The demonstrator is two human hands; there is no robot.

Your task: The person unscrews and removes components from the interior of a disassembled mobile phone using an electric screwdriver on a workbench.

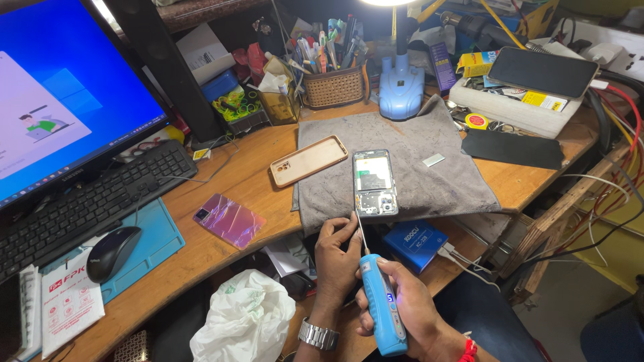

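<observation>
At bottom centre the right hand point(402, 305) gripped a blue electric screwdriver point(381, 305), its thin bit angled up to the lower edge of an opened phone point(375, 182). Left hand point(337, 258), steel watch on the wrist, sat just beside the bit, fingers curled with fingertips point(350, 223) at the shaft; exact pinch unclear. Phone lay back-off, boards showing, on a grey cloth point(429, 167) spread over the wooden surface point(228, 181). Tan phone case point(308, 160) lay at the cloth's left edge, iridescent back cover point(229, 220) further left. Blue box point(416, 244) sat near the right hand, below the cloth. Keyboard point(87, 208) and mouse point(113, 252) far left.
</observation>
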